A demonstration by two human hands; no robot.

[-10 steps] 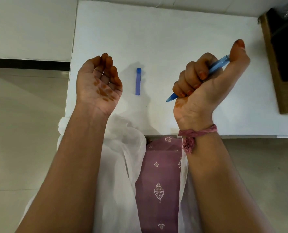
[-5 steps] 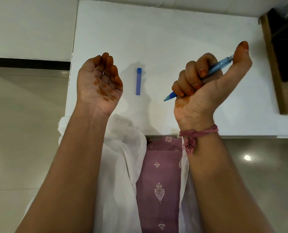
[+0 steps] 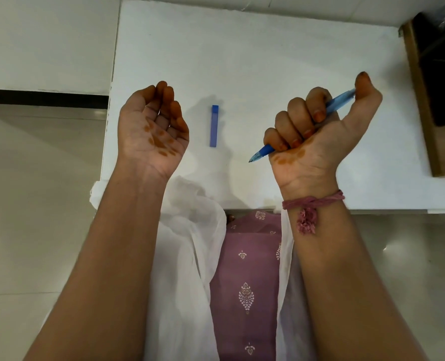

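A: Pen, status?
B: Translucent blue plastic pen (image 3: 339, 103) is sitting in the right hand (image 3: 317, 136), raised above the near edge of the white table (image 3: 255, 48). Four fingers (image 3: 296, 110) are curling tightly round the barrel. The thumb is rising beside the butt end and the tip is pointing down-left.
A: Left hand?
B: Left hand (image 3: 151, 128) is hovering palm-up, fingers loosely curled, gripping nothing.
A: Between them?
B: A slim rectangular blue case (image 3: 214, 125) is lying flat on the smooth matte top, apart from both hands.
A: Surroundings?
B: A frayed pink thread band (image 3: 312, 201) is circling the right wrist. A sheer white scarf (image 3: 187, 243) is draping over purple embroidered fabric (image 3: 244, 269).
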